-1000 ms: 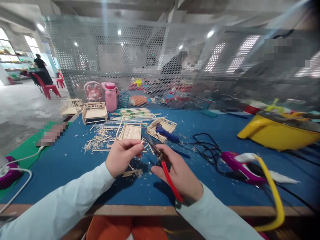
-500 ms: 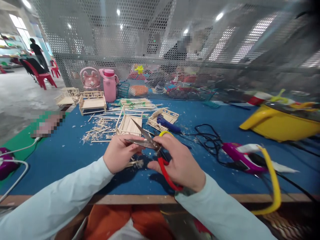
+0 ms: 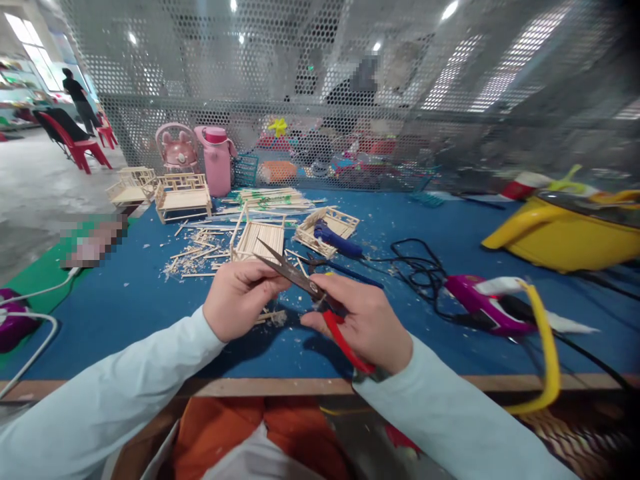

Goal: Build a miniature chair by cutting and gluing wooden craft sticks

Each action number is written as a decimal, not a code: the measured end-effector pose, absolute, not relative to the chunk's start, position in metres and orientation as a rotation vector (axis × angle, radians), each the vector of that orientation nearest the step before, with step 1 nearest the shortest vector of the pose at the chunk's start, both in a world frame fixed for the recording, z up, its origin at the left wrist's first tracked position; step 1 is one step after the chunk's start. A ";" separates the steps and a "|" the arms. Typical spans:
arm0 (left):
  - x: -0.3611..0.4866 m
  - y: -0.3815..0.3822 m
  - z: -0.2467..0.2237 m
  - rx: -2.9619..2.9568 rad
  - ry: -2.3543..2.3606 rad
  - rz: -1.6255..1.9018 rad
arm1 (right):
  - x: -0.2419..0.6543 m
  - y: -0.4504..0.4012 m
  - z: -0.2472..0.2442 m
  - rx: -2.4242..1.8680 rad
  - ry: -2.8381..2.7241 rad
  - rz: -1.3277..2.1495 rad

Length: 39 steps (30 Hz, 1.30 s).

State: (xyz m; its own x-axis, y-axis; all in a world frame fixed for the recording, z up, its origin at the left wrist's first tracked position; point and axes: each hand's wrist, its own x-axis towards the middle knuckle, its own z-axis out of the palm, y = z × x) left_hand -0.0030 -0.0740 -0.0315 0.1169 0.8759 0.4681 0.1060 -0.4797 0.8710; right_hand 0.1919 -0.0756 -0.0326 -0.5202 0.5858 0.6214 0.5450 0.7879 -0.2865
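Observation:
In my right hand [image 3: 367, 320] is a pair of scissors [image 3: 295, 272] with red and yellow handles. The blades point to the upper left, nearly together, close to the fingertips of my left hand [image 3: 245, 300]. The left hand's fingers are pinched together, and whatever they hold is hidden. Just beyond the hands stands a small model bed [image 3: 260, 241] made of thin wooden sticks. To its right a second stick model [image 3: 325, 230] lies under a blue-handled tool [image 3: 337, 240]. Short stick offcuts [image 3: 270, 317] lie under my hands.
Loose sticks and shavings [image 3: 197, 253] litter the blue tabletop [image 3: 150, 333]. Two more stick models [image 3: 183, 197] and a pink bottle [image 3: 217, 163] stand at the back left. A purple tool [image 3: 487, 303] with a black cord and a yellow container [image 3: 565, 233] are on the right.
The scissor blades have swung from wide apart to nearly together. My right hand's grip on the handles has tightened. Both hands stay in about the same place.

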 end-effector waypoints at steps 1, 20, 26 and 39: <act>-0.003 -0.074 -0.031 1.708 0.980 1.416 | 0.192 -0.076 -0.033 -0.855 -2.230 0.132; -0.004 -0.070 -0.033 1.707 0.987 1.589 | 0.187 -0.079 -0.028 -0.923 -2.244 0.112; -0.008 -0.072 -0.034 1.941 0.985 1.605 | 0.185 -0.081 -0.028 -0.936 -2.240 0.131; -0.008 -0.075 -0.034 1.960 1.003 1.515 | 0.185 -0.079 -0.040 -0.908 -2.190 0.007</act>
State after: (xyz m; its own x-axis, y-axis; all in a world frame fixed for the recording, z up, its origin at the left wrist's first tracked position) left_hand -0.0083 -0.0752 -0.0337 0.1258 0.7771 0.6167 0.2643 -0.6254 0.7341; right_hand 0.1849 -0.0791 -0.0397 -0.4650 0.6099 0.6417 0.6057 0.7478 -0.2719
